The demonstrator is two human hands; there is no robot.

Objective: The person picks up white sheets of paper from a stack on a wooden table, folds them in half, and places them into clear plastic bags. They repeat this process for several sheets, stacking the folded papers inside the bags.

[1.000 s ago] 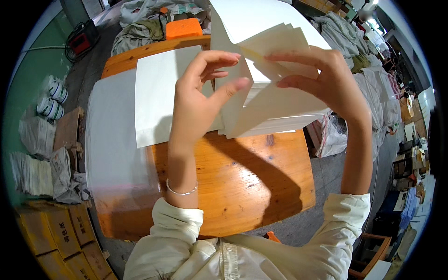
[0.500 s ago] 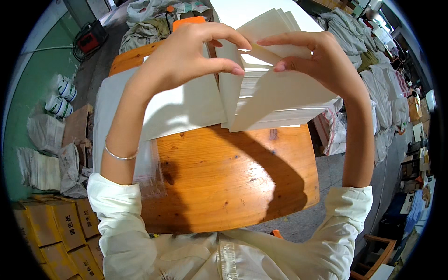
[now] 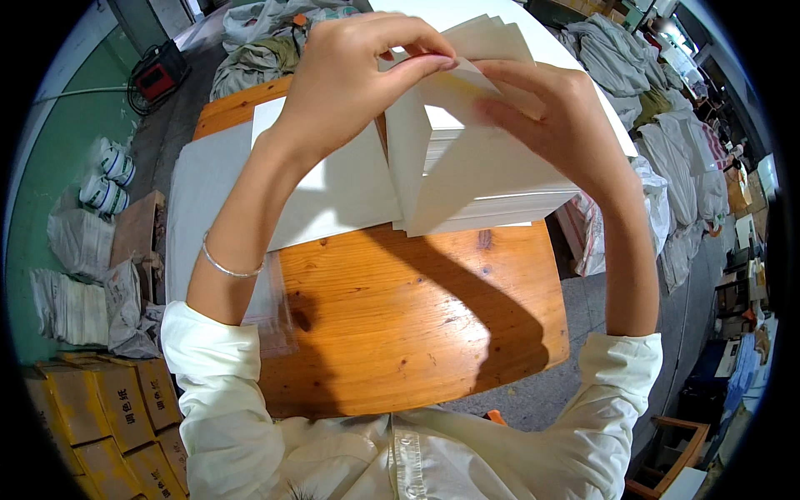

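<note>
Currently the fanned sheets (image 3: 493, 37) slant forward and left from the nearer right hand (image 3: 554, 112), its grip around them, above the paper stack (image 3: 500, 175); the left hand (image 3: 342, 79) has a narrow grip, pinching one sheet (image 3: 452, 90).

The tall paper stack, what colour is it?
The paper stack is off-white, best seen in the head view.

Bright light glares off the counter (image 3: 400, 333), where a dark shadow (image 3: 512, 337) slants. The right hand (image 3: 571, 112) is slightly blurred at the thumb (image 3: 506, 119); fisheye distortion bends the outer scene toward black corners.
</note>
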